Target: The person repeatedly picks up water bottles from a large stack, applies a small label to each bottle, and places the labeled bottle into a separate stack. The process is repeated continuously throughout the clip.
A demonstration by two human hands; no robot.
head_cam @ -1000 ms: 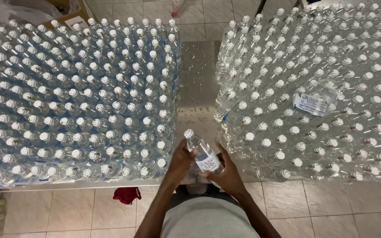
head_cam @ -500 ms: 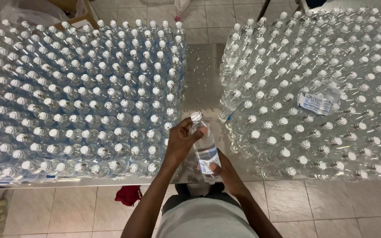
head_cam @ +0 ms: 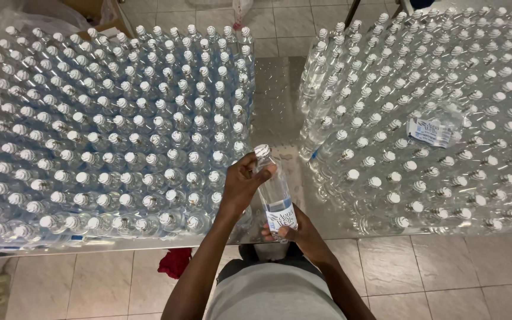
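Steel table (head_cam: pixel 274 101) packed with capped bottles either side of the labelled bottle (head_cam: pixel 275 195), which I hold tilted over the gap. Left hand (head_cam: pixel 241 184) pinches below its cap, right hand (head_cam: pixel 303 234) cups its base. A slip of either grip could topple the nearest upright row (head_cam: pixel 220 178) left of it.

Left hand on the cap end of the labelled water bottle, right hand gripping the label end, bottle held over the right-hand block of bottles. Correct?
Not quite. The head view shows the labelled water bottle held over the bare metal gap between the two blocks of bottles, not over the right-hand block. The rest holds: left hand at the cap end, right hand at the label end.
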